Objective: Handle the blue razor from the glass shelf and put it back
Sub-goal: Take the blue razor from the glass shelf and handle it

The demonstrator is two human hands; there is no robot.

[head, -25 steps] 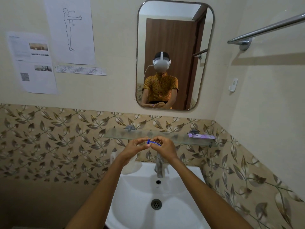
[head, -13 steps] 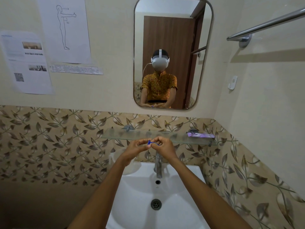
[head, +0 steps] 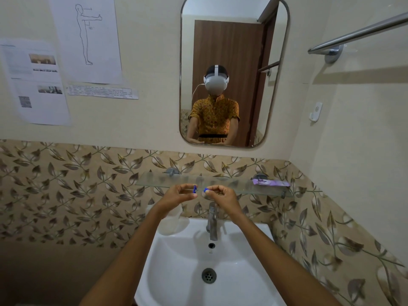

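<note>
Both my hands are raised side by side in front of the glass shelf (head: 154,182), above the tap. My left hand (head: 180,195) pinches a small blue piece (head: 194,188) at its fingertips. My right hand (head: 221,196) pinches another blue bit (head: 206,190), with the rest hidden in its fingers. These are the visible parts of the blue razor. A narrow gap shows between the two blue bits, and I cannot tell whether they are still joined. Both hands are just in front of and slightly below the shelf's front edge.
A purple packet (head: 270,183) lies on the right end of the shelf. Below stand a metal tap (head: 213,220) and a white sink (head: 176,274); a white container (head: 173,226) sits on its left corner. A mirror (head: 234,51) hangs above, and a towel rail (head: 353,34) is at the upper right.
The blue razor showed as one strip between my touching fingertips; now my hands have drawn slightly apart with a blue bit at each. The camera has tilted up a little.
</note>
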